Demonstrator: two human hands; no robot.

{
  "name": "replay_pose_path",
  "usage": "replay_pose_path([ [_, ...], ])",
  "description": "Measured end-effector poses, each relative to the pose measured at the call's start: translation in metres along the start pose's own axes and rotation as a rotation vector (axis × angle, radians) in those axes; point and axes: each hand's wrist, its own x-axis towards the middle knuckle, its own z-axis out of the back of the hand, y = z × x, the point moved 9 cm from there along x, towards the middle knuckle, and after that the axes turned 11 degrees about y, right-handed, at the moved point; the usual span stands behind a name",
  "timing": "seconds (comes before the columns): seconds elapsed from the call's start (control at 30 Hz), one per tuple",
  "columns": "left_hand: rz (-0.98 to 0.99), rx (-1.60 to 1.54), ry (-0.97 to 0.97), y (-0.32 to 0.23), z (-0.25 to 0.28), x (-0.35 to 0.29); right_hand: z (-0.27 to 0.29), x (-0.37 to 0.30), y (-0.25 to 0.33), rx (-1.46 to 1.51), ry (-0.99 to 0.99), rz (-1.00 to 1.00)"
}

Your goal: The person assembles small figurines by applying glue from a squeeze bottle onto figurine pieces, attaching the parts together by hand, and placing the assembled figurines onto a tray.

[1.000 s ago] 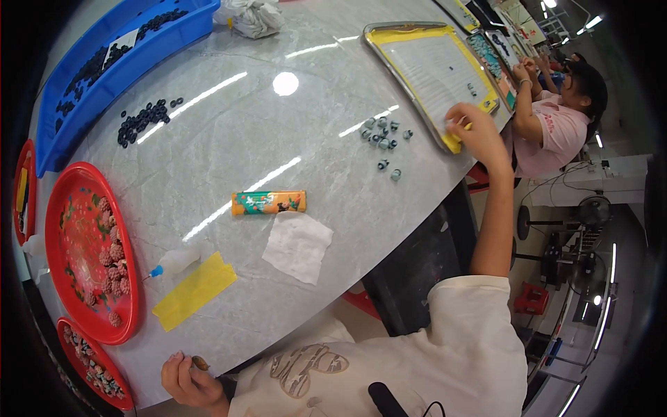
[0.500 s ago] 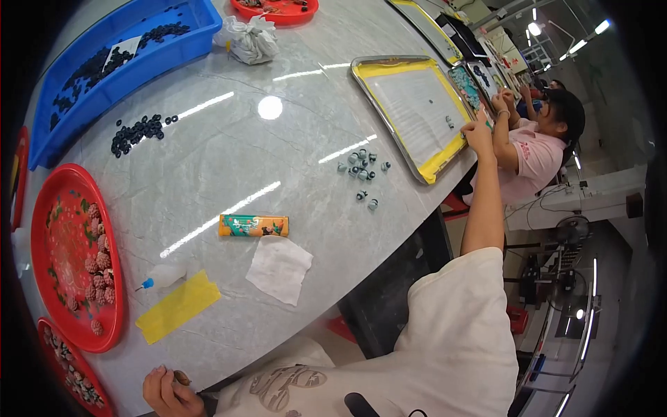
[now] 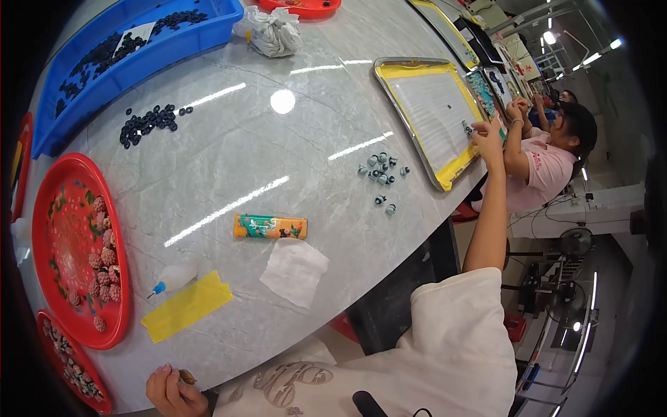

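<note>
My right hand [image 3: 489, 141] reaches over the right-hand rim of a metal tray [image 3: 450, 182] lined with white sheet and yellow tape. Its fingers are apart, close beside small grey-green pieces [image 3: 467, 128] on the sheet; I see nothing held in them. My left hand [image 3: 172, 390] is low at the table's near edge, fingers curled. A small brownish thing [image 3: 187, 377] shows at its thumb side, too unclear to name. Between the hands lie a cluster of small grey-green pieces with dark parts [image 3: 379, 169], an orange and teal packet [image 3: 271, 227] and a white tissue [image 3: 294, 272].
A yellow tape strip [image 3: 187, 306] and a blue-tipped squeeze bottle [image 3: 177, 276] lie near a red tray [image 3: 48, 229] of pinkish bumpy balls. Black rings [image 3: 149, 125] are heaped by a blue bin [image 3: 149, 66]. Crumpled paper [image 3: 271, 33] sits behind. A co-worker in pink [image 3: 538, 163] sits at right.
The whole view has shifted slightly. My right hand's fingers have spread and come nearer the pieces on the tray's sheet. My left hand stays curled at the table edge.
</note>
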Motion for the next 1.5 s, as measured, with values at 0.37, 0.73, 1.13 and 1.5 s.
replay_pose_path([
  [0.37, 0.060, -0.109, 0.066, 0.012, -0.012, -0.025, -0.013, 0.014, 0.034, -0.126, -0.069, 0.124],
  [0.73, 0.053, -0.083, 0.074, 0.014, -0.009, -0.030, -0.016, 0.014, 0.059, 0.308, 0.012, 0.077],
  [1.13, 0.052, -0.084, 0.074, 0.018, -0.015, -0.031, -0.024, 0.008, 0.065, 0.227, -0.003, 0.078],
  [1.5, 0.052, -0.082, 0.090, 0.016, -0.016, -0.030, -0.061, -0.101, 0.185, 0.727, 0.218, 0.188],
])
